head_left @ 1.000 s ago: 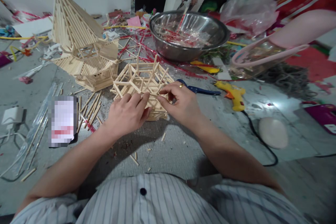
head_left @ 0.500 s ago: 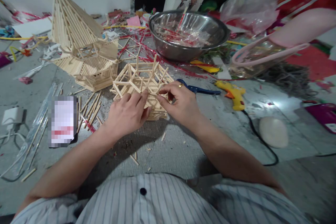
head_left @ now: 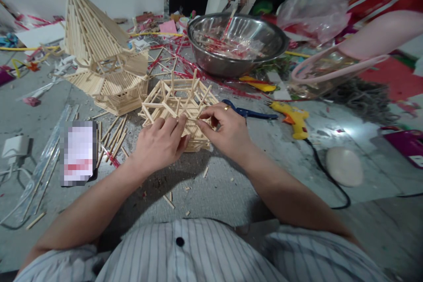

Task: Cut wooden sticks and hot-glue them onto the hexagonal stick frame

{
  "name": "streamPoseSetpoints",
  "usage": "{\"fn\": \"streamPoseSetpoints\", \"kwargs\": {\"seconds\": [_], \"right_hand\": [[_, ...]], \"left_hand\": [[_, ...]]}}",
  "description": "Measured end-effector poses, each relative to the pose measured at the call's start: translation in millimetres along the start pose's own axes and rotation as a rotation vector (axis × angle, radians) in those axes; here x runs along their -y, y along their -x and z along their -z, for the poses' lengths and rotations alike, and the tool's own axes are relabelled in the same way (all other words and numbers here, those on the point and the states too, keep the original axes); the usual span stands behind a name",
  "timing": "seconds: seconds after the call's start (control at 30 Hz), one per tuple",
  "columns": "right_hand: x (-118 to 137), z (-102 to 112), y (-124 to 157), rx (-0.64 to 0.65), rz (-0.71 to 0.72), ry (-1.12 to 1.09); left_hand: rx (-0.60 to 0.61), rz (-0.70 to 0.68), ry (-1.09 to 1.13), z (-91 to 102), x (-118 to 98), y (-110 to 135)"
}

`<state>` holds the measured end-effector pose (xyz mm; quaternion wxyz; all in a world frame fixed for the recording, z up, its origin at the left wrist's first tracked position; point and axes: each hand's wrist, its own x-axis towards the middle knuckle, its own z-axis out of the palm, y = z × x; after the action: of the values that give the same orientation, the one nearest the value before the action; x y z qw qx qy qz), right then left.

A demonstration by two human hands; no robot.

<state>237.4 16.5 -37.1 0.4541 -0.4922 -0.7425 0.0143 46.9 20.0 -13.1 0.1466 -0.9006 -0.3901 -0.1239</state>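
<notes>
Phone (head_left: 79, 152) lies on desk (head_left: 211, 194), at left; stick tower (head_left: 94, 35) behind, loose sticks (head_left: 119, 140) just right of phone. Left hand (head_left: 160, 141): fingers bent at stick framework (head_left: 170, 109), grip cannot be told. Framework sits mid-desk. Right hand (head_left: 229, 130): thumb and forefinger pinched on thin stick (head_left: 192, 119) above it. Then blue tool (head_left: 256, 115), yellow glue gun (head_left: 297, 119).

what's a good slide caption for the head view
Left hand and right hand at a stick frame, between a peaked stick model and a yellow glue gun.
</notes>
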Motion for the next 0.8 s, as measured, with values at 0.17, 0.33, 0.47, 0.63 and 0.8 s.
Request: {"fn": "streamPoseSetpoints", "kwargs": {"seconds": [0.17, 0.33, 0.47, 0.63, 0.8], "right_hand": [[0.8, 0.5, -0.2, 0.025, -0.029, 0.011], [0.8, -0.3, 0.1, 0.019, -0.025, 0.009], [0.6, 1.1, -0.1, 0.013, -0.007, 0.005], [-0.6, 4.9, -0.2, 0.058, -0.004, -0.023], [-0.3, 4.3, -0.4, 0.070, -0.030, -0.029]], "left_hand": [[0.025, 0.015, 0.011, 0.7, -0.6, -0.6], [0.010, 0.016, -0.007, 0.1, -0.9, -0.1], [-0.026, -0.001, -0.029, -0.7, -0.9, 0.9], [-0.040, -0.002, -0.048, -0.1, -0.9, 0.9], [-0.041, 0.001, -0.070, 0.8, -1.1, 0.8]]}}
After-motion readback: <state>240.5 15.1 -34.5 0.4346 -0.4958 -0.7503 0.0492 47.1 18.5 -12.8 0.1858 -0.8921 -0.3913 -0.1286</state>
